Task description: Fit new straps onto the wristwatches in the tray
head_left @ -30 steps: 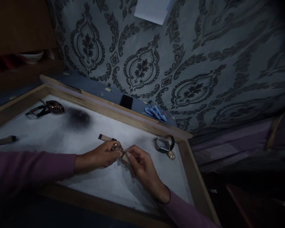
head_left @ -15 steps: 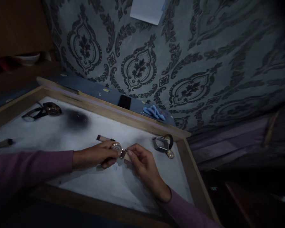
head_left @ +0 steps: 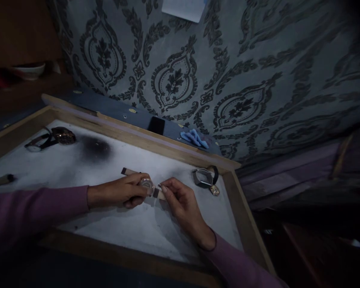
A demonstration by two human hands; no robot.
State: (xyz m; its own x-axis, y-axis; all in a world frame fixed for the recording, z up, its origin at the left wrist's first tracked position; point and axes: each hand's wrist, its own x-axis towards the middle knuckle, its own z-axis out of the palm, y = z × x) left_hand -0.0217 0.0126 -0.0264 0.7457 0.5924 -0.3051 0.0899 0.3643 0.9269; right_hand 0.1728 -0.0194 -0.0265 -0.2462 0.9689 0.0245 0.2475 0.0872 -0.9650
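Observation:
My left hand (head_left: 131,190) is closed round a round wristwatch (head_left: 146,186), whose pale dial shows between thumb and fingers. To the right of the watch, my right hand (head_left: 184,206) is closed in a pinch, with a tiny thin metallic thing (head_left: 159,185) at its fingertips, too small to name. Just below these fingertips lies a beige strap piece (head_left: 159,195) with a dark brown end. Another beige strap piece (head_left: 129,171) with a dark end pokes out behind my left hand, partly hidden by it.
A wooden-rimmed tray (head_left: 180,148) with a white bed surrounds the work. At its left lie watches (head_left: 63,136) and a dark-tipped tool (head_left: 1,181); at its right, a grey watch (head_left: 203,177) and a gold watch face (head_left: 214,190). Beyond the rim are a phone (head_left: 156,125) and blue cloth (head_left: 194,138).
The view has shifted slightly. My right fingertips have moved a little up from the strap piece, showing more of its dark end. My left hand still holds the watch.

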